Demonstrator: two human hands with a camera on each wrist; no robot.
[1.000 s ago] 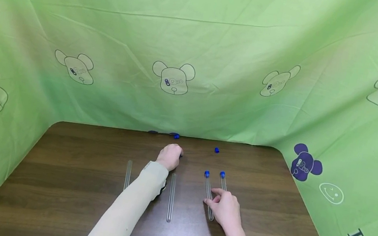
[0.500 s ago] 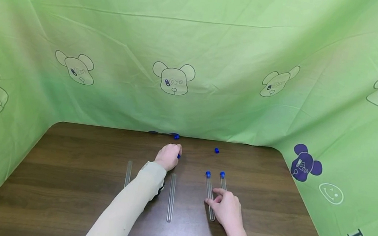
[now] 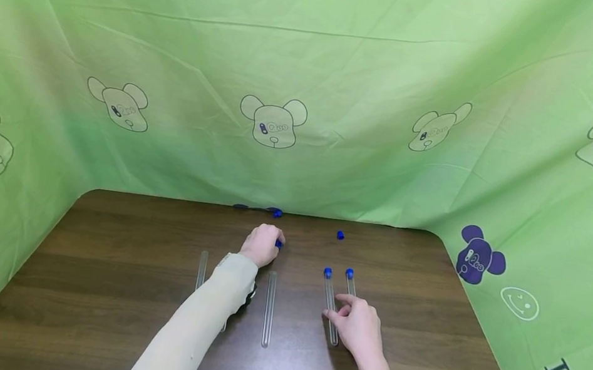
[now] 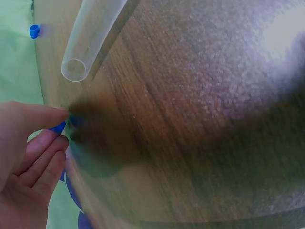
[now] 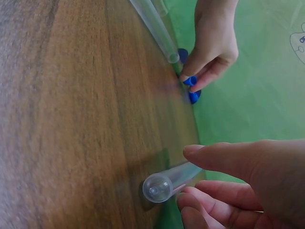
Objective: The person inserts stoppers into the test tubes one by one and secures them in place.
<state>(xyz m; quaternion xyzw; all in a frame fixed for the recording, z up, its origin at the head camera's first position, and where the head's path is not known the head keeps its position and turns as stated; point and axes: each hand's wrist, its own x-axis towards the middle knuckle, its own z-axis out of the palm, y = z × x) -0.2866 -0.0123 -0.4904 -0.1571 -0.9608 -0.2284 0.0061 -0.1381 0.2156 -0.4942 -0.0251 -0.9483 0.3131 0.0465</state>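
My left hand point(image 3: 262, 245) pinches a small blue cap point(image 3: 279, 244) between thumb and fingers, near the table's far side. In the right wrist view the cap's hollow end point(image 5: 192, 80) shows. Below that hand lies an uncapped clear test tube point(image 3: 269, 311), its mouth point(image 4: 75, 69) seen in the left wrist view. My right hand point(image 3: 358, 329) holds the lower part of a blue-capped test tube point(image 3: 328, 290) lying on the table, thumb and fingers on either side. A second capped test tube point(image 3: 351, 285) is partly hidden behind the right hand.
Another uncapped test tube point(image 3: 202, 270) lies on the left, mostly covered by my left forearm. Two loose blue caps stand at the back, one cap point(image 3: 278, 213) against the green cloth point(image 3: 186, 157), the other cap point(image 3: 340, 235) further right. The brown table point(image 3: 109, 260) is enclosed by cloth.
My left hand has drawn slightly left with the blue cap, which now shows more between its fingers. My right hand and its test tube have shifted slightly right.
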